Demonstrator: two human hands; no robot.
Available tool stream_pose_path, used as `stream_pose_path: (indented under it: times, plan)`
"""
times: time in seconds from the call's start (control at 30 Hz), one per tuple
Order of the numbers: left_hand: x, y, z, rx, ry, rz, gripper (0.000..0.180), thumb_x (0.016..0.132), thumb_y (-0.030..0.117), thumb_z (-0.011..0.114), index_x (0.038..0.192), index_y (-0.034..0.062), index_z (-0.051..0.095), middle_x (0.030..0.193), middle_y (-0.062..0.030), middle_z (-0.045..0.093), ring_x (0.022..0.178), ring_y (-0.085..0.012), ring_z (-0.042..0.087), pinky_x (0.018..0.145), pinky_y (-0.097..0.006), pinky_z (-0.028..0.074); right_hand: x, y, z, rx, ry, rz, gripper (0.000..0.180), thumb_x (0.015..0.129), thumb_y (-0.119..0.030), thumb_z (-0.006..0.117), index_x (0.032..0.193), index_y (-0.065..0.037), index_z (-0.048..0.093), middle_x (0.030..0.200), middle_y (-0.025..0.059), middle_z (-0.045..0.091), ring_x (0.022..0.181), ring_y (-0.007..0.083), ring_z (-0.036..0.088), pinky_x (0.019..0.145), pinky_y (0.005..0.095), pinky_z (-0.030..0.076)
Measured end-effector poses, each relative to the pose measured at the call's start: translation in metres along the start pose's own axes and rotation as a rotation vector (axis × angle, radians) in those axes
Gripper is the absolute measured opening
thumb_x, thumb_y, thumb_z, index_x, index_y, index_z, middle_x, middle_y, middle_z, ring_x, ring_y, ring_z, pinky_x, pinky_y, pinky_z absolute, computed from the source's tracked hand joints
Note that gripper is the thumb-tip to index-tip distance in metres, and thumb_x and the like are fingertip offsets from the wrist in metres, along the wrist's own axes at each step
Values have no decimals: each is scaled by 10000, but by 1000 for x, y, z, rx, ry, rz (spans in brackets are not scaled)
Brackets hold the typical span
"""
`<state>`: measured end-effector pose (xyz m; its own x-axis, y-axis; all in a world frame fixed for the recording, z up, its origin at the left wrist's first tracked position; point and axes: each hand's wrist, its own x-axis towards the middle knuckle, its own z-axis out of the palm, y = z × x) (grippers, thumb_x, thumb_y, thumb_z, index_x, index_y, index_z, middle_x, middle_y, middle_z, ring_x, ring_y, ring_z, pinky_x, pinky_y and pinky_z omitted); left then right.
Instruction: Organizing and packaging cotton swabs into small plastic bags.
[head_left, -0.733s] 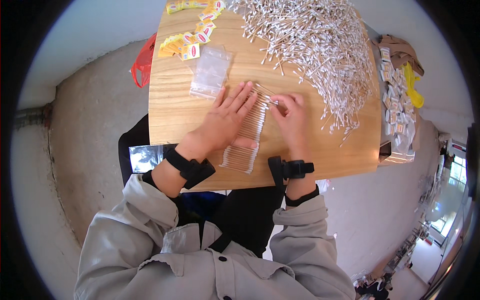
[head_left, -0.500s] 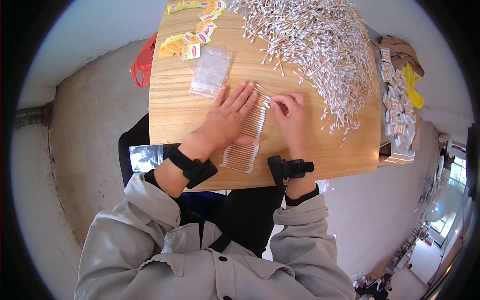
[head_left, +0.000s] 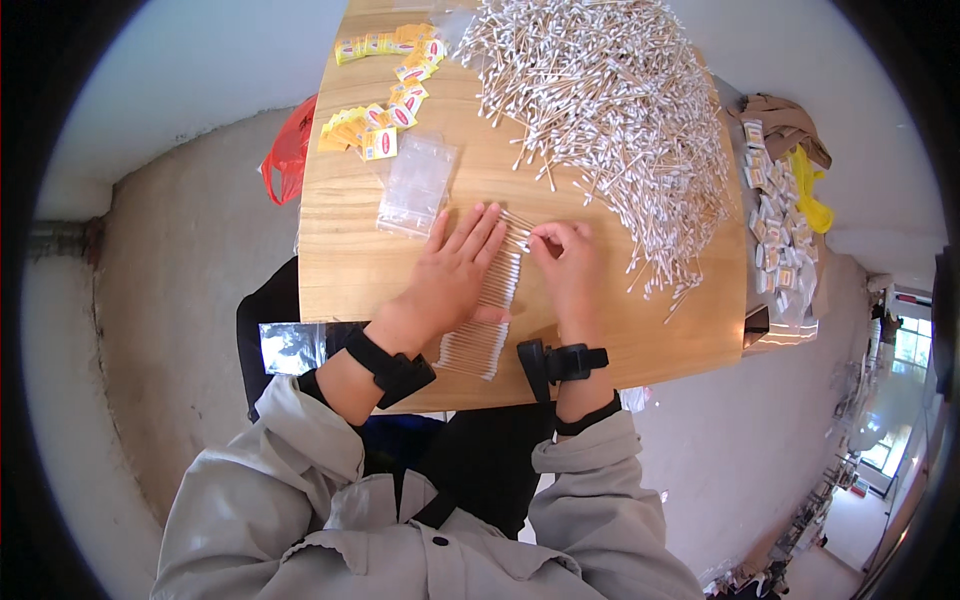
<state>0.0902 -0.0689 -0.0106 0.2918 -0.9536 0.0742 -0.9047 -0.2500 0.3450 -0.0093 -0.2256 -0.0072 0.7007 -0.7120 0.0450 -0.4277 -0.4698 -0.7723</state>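
Note:
A row of wooden cotton swabs [head_left: 470, 352] with white tips lies side by side on the table, running away from the near edge. Across it rests my left hand [head_left: 447, 283], flat, its fingers stretched toward the row's far end and its thumb lying over the swabs. At that far end my right hand [head_left: 567, 268] pinches a cotton swab [head_left: 516, 218] between thumb and fingertips; the fingers partly hide its tip. Just beyond my left hand lie clear zip bags [head_left: 418, 185], flat and overlapping.
A large heap of loose cotton swabs [head_left: 610, 130] covers the far right of the wooden table [head_left: 640, 345]. Yellow packets [head_left: 380, 144] spread along the far left. A red plastic bag [head_left: 290, 150] hangs by the left edge. Past the right edge sit several small packed bundles [head_left: 780, 230] and a yellow bag [head_left: 808, 190].
The table and everything on it sit lower in the picture. My right hand stays at the row's far end, its fingers drawn closer together; my left hand still lies flat on the row.

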Motion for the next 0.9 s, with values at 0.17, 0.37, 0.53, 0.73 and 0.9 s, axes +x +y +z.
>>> stream_pose_path:
  times: [0.17, 0.37, 0.53, 0.73, 0.9]
  plan:
    - [1, 0, 0, 2, -9, -14, 1136, 650, 656, 670, 1455, -30, 255, 1545, -173, 221, 1440, -315, 196, 1152, -504, 152, -1, 4, 3, -20, -18, -34, 155, 789, -44, 712, 933, -94, 687, 899, 81, 562, 722, 196, 619, 653, 296, 513]
    - [0, -1, 0, -27, -15, -9, 1121, 649, 642, 683, 1464, -3, 261, 1545, -161, 230, 1439, -310, 200, 1153, -501, 152, -7, 12, 6, 36, 49, -147, 154, 792, -25, 706, 923, -106, 691, 911, 70, 556, 711, 190, 611, 643, 292, 510]
    - [2, 0, -1, -29, 5, -3, 1120, 641, 636, 694, 1463, 4, 270, 1541, -158, 243, 1436, -309, 210, 1153, -501, 155, -8, 16, 6, 132, 51, -81, 142, 785, -23, 707, 911, -84, 684, 945, 82, 548, 770, 200, 617, 664, 287, 515]
    - [-1, 3, -3, 8, -41, -28, 1145, 616, 627, 714, 1461, -3, 268, 1542, -162, 238, 1440, -312, 201, 1155, -502, 149, -18, 10, -1, 94, 4, -154, 174, 748, -46, 737, 910, -81, 682, 1025, 93, 538, 908, 240, 594, 778, 313, 507]
    - [0, 3, -3, -17, -30, -32, 1165, 608, 624, 722, 1467, -7, 251, 1547, -167, 224, 1442, -314, 195, 1155, -503, 146, -20, 9, 3, 41, 5, -166, 218, 733, -70, 750, 939, -89, 681, 1054, 105, 539, 973, 271, 559, 839, 352, 483]
